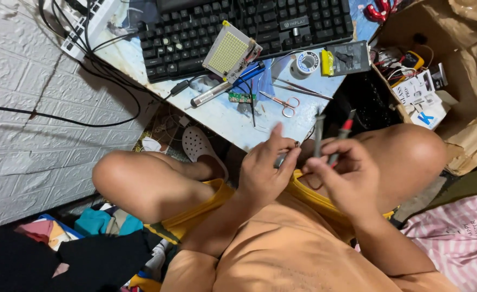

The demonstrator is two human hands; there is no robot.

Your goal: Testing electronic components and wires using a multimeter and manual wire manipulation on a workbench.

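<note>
I sit cross-legged in front of a low table [233,116]. My left hand [265,167] pinches a small metal part [283,158] between thumb and fingers over my lap. My right hand [346,176] grips two meter probes together, one black [318,132] and one red-tipped [345,128], their tips pointing up toward the table edge. The two hands are close, almost touching, between my knees.
On the table lie a black keyboard [249,27], a square LED panel [228,52], a soldering iron [211,93], a small green circuit board [241,97], scissors [281,103], tweezers [298,89] and a solder spool [306,61]. A cardboard box [460,65] of parts stands right. Clothes lie on the floor.
</note>
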